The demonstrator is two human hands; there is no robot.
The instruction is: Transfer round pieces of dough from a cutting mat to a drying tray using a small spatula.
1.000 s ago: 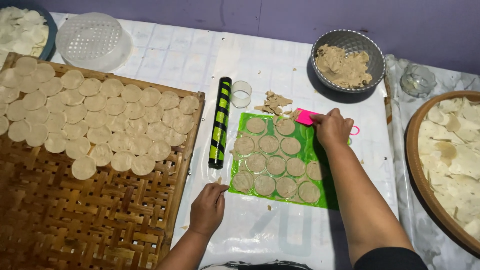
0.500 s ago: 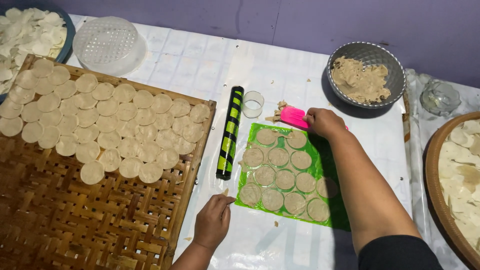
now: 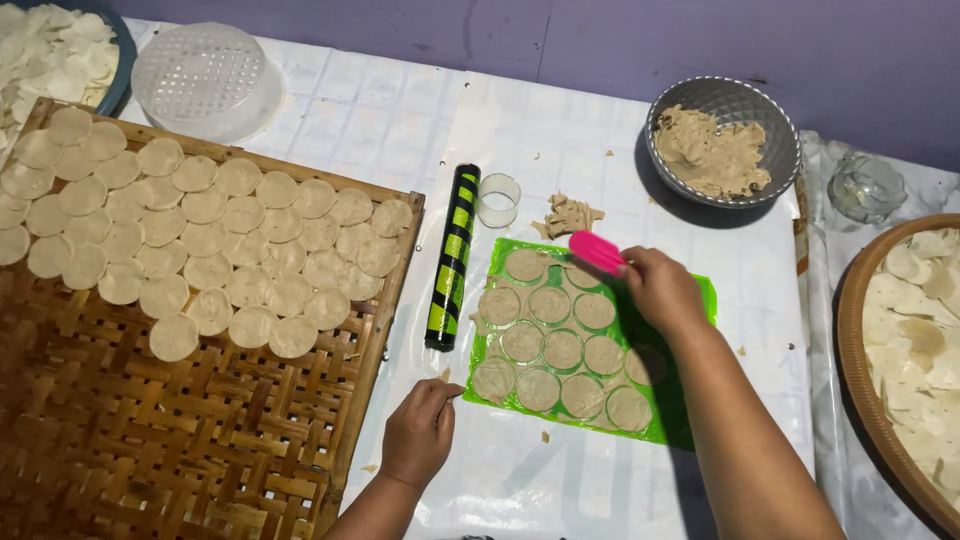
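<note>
White plastic table cover (image 3: 600, 130), purple wall (image 3: 700, 40), woven bamboo tray (image 3: 150, 440)

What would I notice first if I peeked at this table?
Probably the bright green sheet in the middle, covered with round dough discs, where the right hand holds a pink scraper at its top edge. The left hand rests by the sheet's lower left corner. To the left, a woven bamboo tray carries rows of pale discs, and a black-and-green rolling pin lies between tray and sheet.
</note>
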